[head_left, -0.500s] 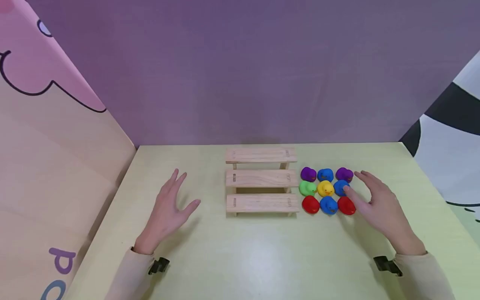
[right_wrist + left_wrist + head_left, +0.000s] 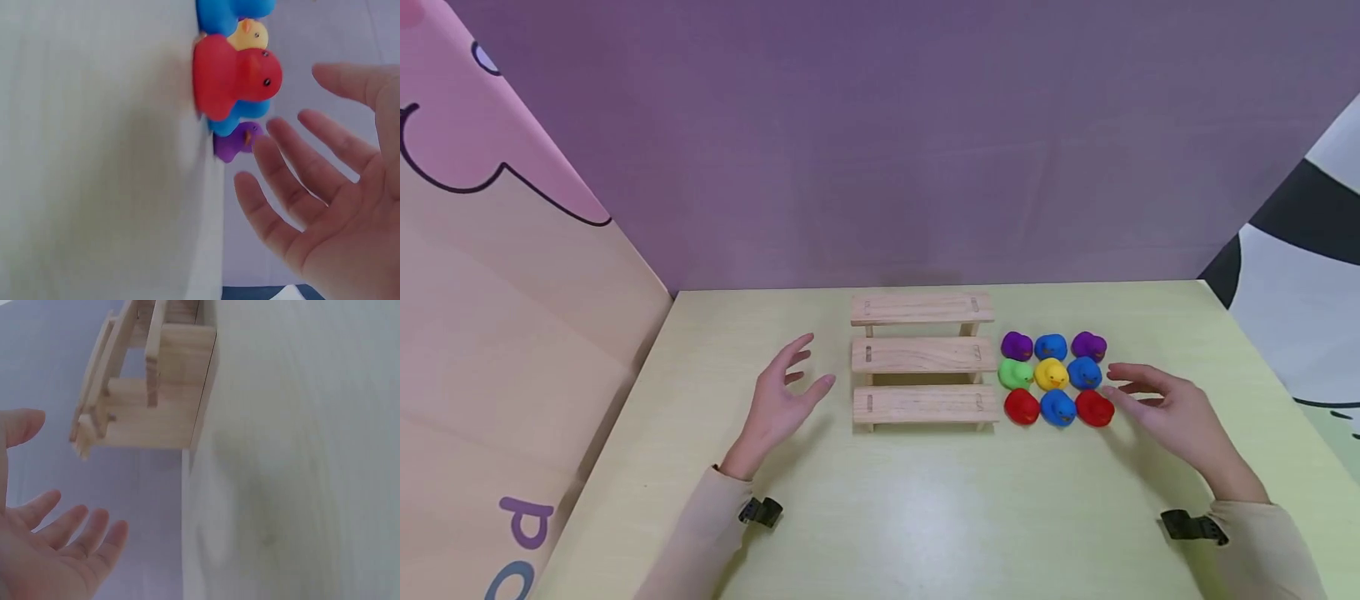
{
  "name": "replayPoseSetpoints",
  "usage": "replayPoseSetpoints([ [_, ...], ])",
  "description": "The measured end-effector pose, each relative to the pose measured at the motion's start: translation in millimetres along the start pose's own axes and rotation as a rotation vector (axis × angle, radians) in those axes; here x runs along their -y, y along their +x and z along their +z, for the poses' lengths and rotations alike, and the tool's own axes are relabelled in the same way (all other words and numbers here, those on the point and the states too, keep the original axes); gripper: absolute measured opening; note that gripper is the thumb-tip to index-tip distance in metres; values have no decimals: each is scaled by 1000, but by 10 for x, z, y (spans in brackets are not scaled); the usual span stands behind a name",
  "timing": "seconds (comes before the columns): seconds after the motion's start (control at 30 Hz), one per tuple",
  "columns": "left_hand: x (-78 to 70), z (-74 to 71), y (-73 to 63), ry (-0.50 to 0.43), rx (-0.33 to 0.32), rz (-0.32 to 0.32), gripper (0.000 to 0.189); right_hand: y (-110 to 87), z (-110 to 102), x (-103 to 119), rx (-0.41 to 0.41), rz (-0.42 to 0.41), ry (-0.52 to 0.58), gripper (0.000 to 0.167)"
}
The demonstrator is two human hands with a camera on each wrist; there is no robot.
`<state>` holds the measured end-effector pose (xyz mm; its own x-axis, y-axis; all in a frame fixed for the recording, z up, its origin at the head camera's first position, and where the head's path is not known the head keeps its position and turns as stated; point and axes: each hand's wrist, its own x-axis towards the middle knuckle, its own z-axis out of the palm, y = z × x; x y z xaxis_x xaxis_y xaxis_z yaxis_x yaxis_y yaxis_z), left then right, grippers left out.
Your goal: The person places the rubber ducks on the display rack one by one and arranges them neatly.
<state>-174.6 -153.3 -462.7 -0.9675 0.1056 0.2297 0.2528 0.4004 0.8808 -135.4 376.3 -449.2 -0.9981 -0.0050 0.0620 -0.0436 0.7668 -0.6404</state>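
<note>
Ducks (image 2: pixel 1052 374) sat toward the counter (image 2: pixel 940 525)'s back-right corner; left hand (image 2: pixel 777 408) and right hand (image 2: pixel 1183 421) spread, empty. Looked like reaching, pinch needed next imo.

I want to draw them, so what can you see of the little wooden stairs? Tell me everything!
The wooden stairs look like pale wood with visible grain. Three long, flat planks make steps rising toward the purple wall, with joint marks near their ends and wooden supports underneath. They stand upright on the table, with nothing on the steps. The green duck is just beside the middle one's right end; I can't tell whether they touch.
</note>
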Motion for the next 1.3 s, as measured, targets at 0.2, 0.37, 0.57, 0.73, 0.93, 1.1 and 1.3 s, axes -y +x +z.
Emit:
replayPoseSetpoints([
  [0.2,-19,218,120,-27,57,-3,67,12,7,-124,71,2,9,50],
  [0.37,-36,335,177,-37,108,-6,66,16,6,-210,102,-18,25,49],
  [0.57,-50,408,198,-60,132,-38,66,22,-9,-253,167,-9,54,51],
  [0.73,-52,440,205,-86,123,-73,67,25,-8,-270,183,-10,61,49],
  [0.93,-58,461,212,-77,111,-88,67,25,-17,-281,192,2,60,48],
  [1.1,-57,463,213,-67,109,-84,65,17,-19,-274,202,19,43,46],
  [1.3,-38,467,220,-63,108,-84,64,19,-21,-255,206,39,27,45],
])
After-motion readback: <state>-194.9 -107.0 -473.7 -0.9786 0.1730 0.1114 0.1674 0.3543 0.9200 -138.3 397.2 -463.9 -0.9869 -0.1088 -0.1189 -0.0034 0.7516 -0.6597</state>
